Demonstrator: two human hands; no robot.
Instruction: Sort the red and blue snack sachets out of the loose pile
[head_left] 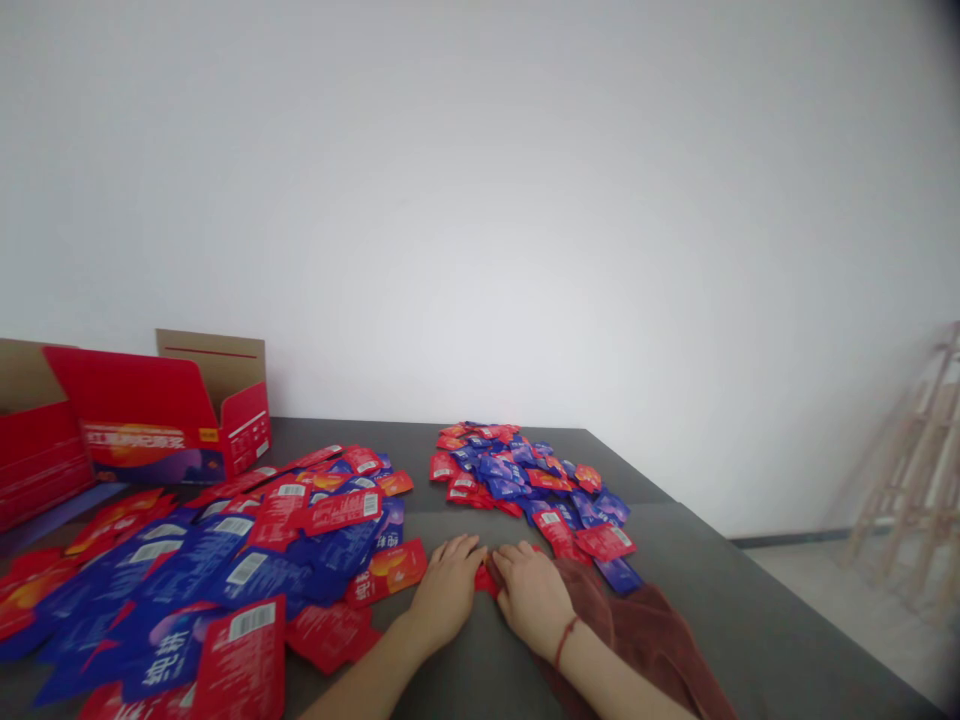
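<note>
A white wall (480, 200) is rising behind a grey tabletop (720, 610), and one pale wooden frame (911, 470) is leaning at the far right, off the tabletop. One open cardboard carton (157, 420), printed red on the outside, is standing at the tabletop's far left corner with its flaps spread. Two heaps of flat foil packets are lying on the tabletop, red ones and blue ones mixed, too many to count. The larger heap (225, 570) is spreading out in front of the carton, and the smaller heap (517, 480) is sitting further along, near the far edge. One brown towel (637, 640) is bunching up on the right, just under the smaller heap's nearest packets. Two bare forearms are reaching in from the bottom edge, both hands lying palm down and nearly meeting. The left hand (446, 590) and the right hand (532, 600) are resting beside one small red packet (486, 578), which is lying between them, partly under the right fingers. Each grip is closing toward it, though whether it is clamped I cannot tell. One thin red cord bracelet (566, 640) is circling the right wrist
</note>
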